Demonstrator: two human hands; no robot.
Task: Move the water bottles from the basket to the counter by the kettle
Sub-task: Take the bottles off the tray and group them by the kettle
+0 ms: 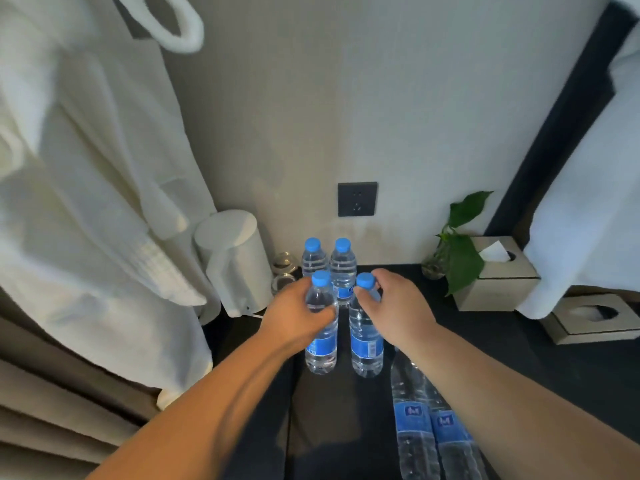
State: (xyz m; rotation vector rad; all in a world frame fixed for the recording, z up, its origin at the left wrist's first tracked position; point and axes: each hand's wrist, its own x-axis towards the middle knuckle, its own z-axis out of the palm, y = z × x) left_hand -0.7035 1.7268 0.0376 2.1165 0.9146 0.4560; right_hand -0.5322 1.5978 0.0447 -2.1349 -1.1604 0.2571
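A: How are the two hands sitting?

B: Both arms are reaching forward over the dark counter [502,358]. The left hand [294,317] is wrapping around the upper body of the front-left water bottle [321,344], thumb lying across its near face, fingers curling round the far side. The right hand [394,306] is gripping the front-right water bottle [366,344] high up, fingertips pinching at the neck just under its blue cap, palm angling down over the shoulder.

A: Are those bottles standing?

B: Both are standing upright on the counter, side by side with a narrow gap between them. Two more water bottles, the back-left bottle [313,259] and the back-right bottle [343,271], are standing upright just behind them, close to the wall.

A: And the kettle?

B: The white kettle [235,261] is sitting just left of the group, with two clear glasses [284,271] between it and the back bottles. A white bathrobe [86,202] is hanging over its left side.

A: Anything else around?

B: Two more bottles [433,427] are lying low at the near right, under the right forearm; I cannot tell what is holding them. Farther right, a green plant [460,251] in a glass vase is standing beside a tissue box [495,282]. A dark wall socket [357,199] is sitting above the bottles.
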